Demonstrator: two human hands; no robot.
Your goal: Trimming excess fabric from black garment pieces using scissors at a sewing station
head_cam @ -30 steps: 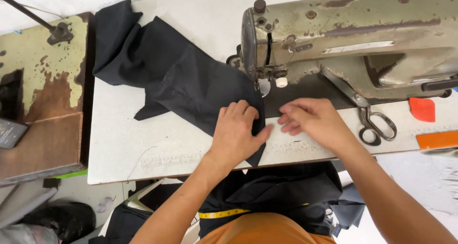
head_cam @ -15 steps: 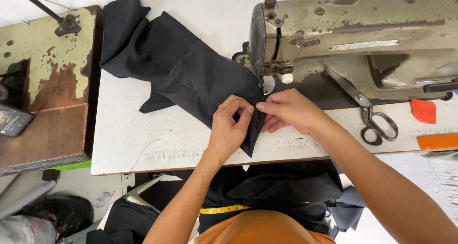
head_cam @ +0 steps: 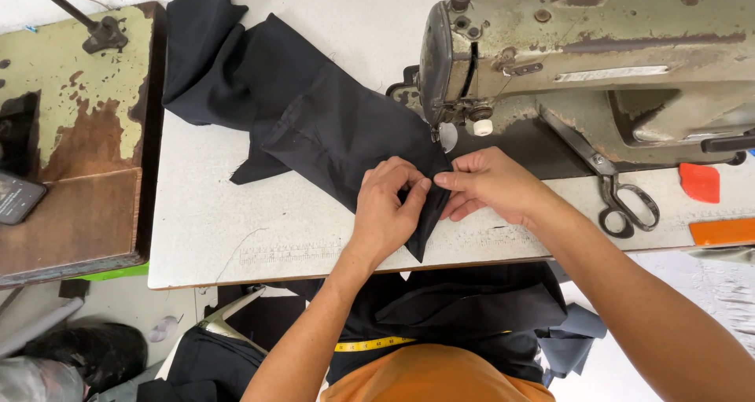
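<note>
A long piece of black fabric point(head_cam: 314, 119) lies across the white sewing table point(head_cam: 236, 229), its near end under the needle of an old beige sewing machine point(head_cam: 582, 64). My left hand point(head_cam: 389, 209) pinches the fabric's edge just in front of the needle. My right hand point(head_cam: 491, 186) pinches the same edge from the right, its fingertips meeting the left hand's. Between the two hands the fabric's corner hangs down toward the table's front edge.
Black-handled scissors point(head_cam: 621, 201) lie right of my right hand by the machine's base. Red chalk point(head_cam: 698, 183) and an orange piece point(head_cam: 722, 231) sit at the far right. A worn green-and-brown table point(head_cam: 79, 134) stands left, with a phone point(head_cam: 17, 197). More dark fabric and a yellow tape measure point(head_cam: 370, 344) rest on my lap.
My hands went from resting apart on the fabric to pinching its edge together. The view shifted so the machine and fabric sit slightly further right.
</note>
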